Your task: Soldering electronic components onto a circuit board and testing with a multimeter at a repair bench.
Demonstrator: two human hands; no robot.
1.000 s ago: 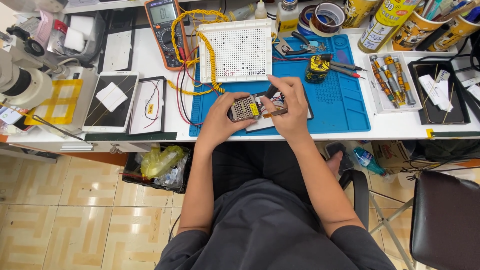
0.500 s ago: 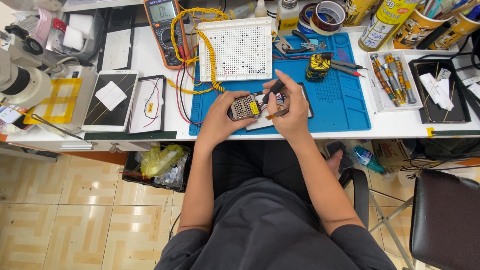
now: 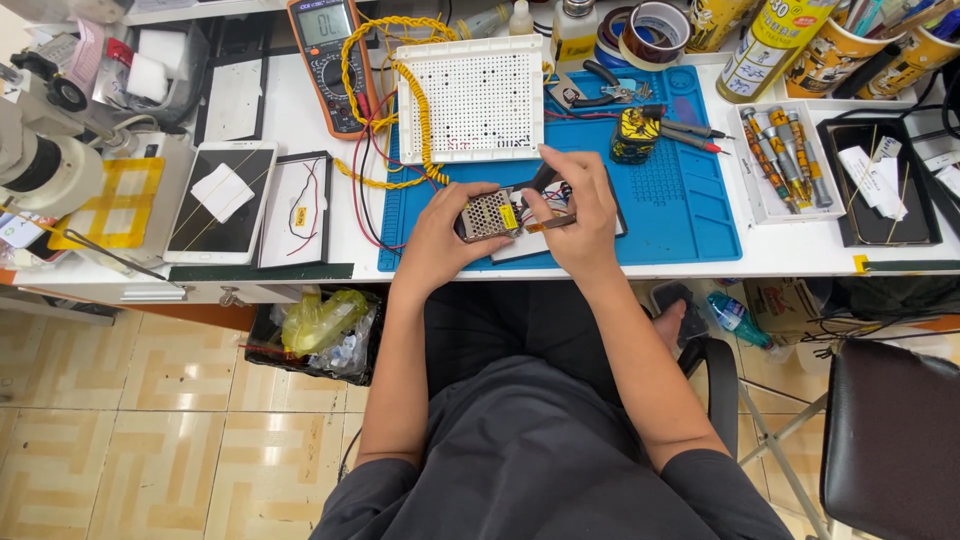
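Metal box [image 3: 488, 214] with perforated cover sits gripped in your left hand [image 3: 440, 240] above the blue mat [image 3: 680, 200], long axis pointing right toward your right hand [image 3: 583, 215], closed on a thin tool [image 3: 550, 223] touching its end.

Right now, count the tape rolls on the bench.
2. A brown roll sits at the blue mat's far edge; a darker roll sits just left of it. Others may be hidden in the clutter.
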